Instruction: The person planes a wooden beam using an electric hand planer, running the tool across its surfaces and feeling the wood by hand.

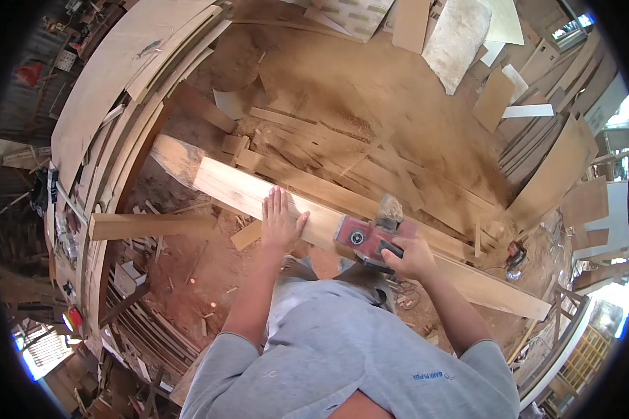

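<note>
In the head view a long, pale wooden plank (237,187) runs slantwise in front of me, from upper left to lower right. A red electric planer (365,241) rests on top of it, right of the middle. My right hand (414,258) is wrapped around the planer's black handle. On the plank's upper face, left of the planer, my left hand (280,222) lies flat with its fingers stretched out. Dust hangs in the air beyond the planer, and its underside is hidden against the wood.
Loose boards and shavings (328,146) lie beyond the plank. A stack of plywood sheets (119,119) stands at the left, with a wooden beam (154,226) jutting from it. Board offcuts (552,167) lean at the right. A small power tool (516,254) sits on the ground.
</note>
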{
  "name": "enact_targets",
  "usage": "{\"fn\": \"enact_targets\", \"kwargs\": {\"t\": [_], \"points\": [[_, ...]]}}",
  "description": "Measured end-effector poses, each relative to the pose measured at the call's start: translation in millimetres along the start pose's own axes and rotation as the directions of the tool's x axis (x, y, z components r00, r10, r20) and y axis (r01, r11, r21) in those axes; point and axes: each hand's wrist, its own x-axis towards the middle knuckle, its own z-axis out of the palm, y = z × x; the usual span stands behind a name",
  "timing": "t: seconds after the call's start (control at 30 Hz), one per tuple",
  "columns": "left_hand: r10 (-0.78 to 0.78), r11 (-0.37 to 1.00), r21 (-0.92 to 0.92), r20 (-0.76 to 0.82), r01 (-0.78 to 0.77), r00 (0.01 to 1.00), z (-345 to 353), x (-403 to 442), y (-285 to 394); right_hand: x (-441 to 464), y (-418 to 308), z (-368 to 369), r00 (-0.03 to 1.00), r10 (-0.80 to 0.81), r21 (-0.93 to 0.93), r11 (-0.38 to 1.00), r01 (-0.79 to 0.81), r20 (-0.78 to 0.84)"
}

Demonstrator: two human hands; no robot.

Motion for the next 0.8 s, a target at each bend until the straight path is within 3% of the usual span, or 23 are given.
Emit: {"fn": "enact_targets", "kwargs": {"t": [0.23,0.8], "points": [[0.027,0.999,0.026,-0.046,-0.026,0.999,-11.3,24.0,-74.9,54.0,-86.5,24.4,1.0,-0.001,-0.013,1.0,0.001,0.013],[-0.131,0.988,-0.102,-0.167,0.115,0.977,-45.3,53.9,-223.9,153.6,-229.5,82.5,0.998,-0.055,0.016,0.998,0.055,-0.006]]}}
